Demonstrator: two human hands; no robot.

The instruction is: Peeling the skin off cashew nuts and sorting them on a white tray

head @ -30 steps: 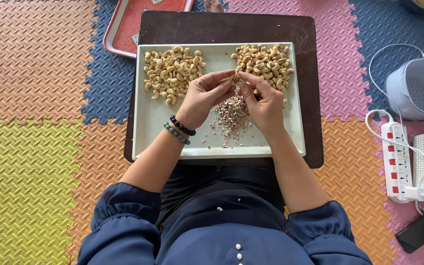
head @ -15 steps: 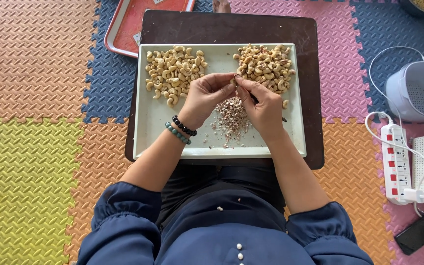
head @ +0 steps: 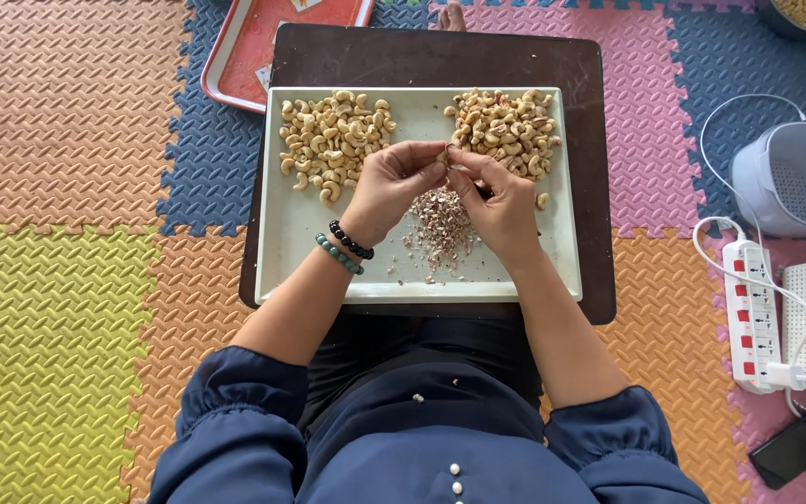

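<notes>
Cashew [head: 444, 155] sits pinched between both hands over the white tray [head: 282, 252] on the dark bench [head: 422, 56]; left hand [head: 386, 187] grips it, right hand [head: 501, 207] picks. Best to peel above the skin pile [head: 440, 222], keeping scraps off the nut heaps [head: 333, 140]

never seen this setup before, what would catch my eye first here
Two hands meet at the middle of a pale rectangular tray: the left hand and right hand pinch a single small cashew nut between their fingertips. Below them lies a heap of pinkish-brown skin flakes. At the tray's far edge sit a left pile of clean pale cashews and a right pile of speckled cashews.
</notes>
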